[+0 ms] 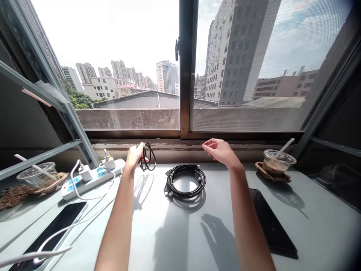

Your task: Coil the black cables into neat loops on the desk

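My left hand (pixel 134 154) is raised above the grey table (pixel 183 233) near the window sill, closed on a small coiled black cable (pixel 148 157) that hangs from its fingers. My right hand (pixel 220 149) hovers to the right with fingers apart and slightly curled, holding nothing. Between and just below the hands, a larger coil of black cable (pixel 185 180) lies flat on the table.
A white power strip (pixel 91 179) with plugged chargers lies at the left, white leads running to a phone (pixel 52 231). A second dark phone (pixel 270 222) lies right. Lidded drink cups with straws stand on coasters at far left (pixel 38 175) and right (pixel 278 162). A window rises behind.
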`<control>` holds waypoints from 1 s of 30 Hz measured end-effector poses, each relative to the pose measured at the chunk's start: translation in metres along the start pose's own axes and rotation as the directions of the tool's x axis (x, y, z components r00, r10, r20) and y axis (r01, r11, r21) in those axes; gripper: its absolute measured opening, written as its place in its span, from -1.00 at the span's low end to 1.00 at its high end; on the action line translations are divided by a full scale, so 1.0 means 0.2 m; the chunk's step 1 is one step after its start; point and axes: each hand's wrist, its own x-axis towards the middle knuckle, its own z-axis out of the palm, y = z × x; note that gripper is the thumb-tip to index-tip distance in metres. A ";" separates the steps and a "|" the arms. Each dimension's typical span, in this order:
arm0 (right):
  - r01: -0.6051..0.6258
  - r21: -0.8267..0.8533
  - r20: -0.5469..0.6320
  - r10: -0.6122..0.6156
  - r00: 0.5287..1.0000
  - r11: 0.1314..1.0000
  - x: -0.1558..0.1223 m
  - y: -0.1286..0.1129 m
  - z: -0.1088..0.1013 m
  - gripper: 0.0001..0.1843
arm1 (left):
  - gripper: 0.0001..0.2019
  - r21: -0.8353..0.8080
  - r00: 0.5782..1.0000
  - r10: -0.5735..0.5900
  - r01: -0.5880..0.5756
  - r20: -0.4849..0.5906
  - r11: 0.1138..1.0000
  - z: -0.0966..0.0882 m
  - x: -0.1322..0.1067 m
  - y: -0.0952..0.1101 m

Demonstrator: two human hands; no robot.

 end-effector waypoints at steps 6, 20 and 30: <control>0.046 0.044 0.068 -0.049 0.996 0.998 -0.02 -0.07 0.03 -0.67 | -0.75 -0.392 0.973 0.200 -0.140 0.115 0.909 -0.01 -0.19 0.26; 0.109 0.509 0.132 -0.203 0.970 0.854 -0.16 -0.26 -0.04 -0.31 | -0.76 -0.478 0.652 0.503 -0.237 0.568 0.846 0.33 -0.63 0.47; 0.155 0.585 0.038 -0.219 0.975 0.796 -0.16 -0.25 -0.07 -0.49 | -0.73 -0.251 0.619 0.497 -0.444 0.608 0.860 0.31 -0.65 0.45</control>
